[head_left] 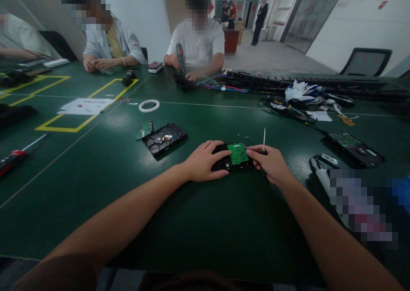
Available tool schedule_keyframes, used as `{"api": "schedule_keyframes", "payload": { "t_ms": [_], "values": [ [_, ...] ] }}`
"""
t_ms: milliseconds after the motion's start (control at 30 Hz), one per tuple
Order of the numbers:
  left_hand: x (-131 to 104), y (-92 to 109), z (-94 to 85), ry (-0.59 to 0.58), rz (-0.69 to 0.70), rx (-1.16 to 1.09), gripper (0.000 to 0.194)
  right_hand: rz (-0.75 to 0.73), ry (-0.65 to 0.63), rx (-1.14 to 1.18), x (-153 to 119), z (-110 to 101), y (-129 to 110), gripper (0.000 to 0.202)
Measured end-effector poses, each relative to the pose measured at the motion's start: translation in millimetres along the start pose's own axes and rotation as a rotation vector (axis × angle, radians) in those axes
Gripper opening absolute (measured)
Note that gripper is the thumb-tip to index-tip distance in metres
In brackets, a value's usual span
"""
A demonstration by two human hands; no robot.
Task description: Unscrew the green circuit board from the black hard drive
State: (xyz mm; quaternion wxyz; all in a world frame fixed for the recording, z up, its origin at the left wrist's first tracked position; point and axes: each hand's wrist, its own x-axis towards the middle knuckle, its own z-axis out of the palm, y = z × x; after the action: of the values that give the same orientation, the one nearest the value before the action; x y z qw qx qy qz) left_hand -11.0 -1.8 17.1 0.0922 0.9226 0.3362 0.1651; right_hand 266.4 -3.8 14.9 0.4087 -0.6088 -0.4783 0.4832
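Observation:
A black hard drive (219, 166) with a green circuit board (238, 154) on its upper face lies on the table in front of me. My left hand (203, 160) grips the drive's left end, thumb along the near edge and fingers over the top, the index finger touching the board. A screwdriver (264, 138) is held in my right hand (273, 165), its shaft pointing up, away from the drive. The right thumb and index finger are at the board's right edge; whether they pinch it I cannot tell. Several tiny screws (242, 135) lie just beyond.
To the left lies another hard drive (165, 139) beside a loose green board (144, 130). A tape roll (149, 106) and a red-handled screwdriver (14, 159) are farther left. Another drive (354, 149) sits at right, near cables and gloves (301, 92). Across the table, a person holds a power screwdriver (180, 59).

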Motion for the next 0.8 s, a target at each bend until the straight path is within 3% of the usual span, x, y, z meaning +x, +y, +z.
{"api": "schedule_keyframes", "payload": {
  "t_ms": [800],
  "values": [
    [0.6,0.3,-0.6,-0.022,-0.004,0.016,0.071,-0.019,-0.011,0.002,0.7,0.1,3.8,0.026]
  ]
}}
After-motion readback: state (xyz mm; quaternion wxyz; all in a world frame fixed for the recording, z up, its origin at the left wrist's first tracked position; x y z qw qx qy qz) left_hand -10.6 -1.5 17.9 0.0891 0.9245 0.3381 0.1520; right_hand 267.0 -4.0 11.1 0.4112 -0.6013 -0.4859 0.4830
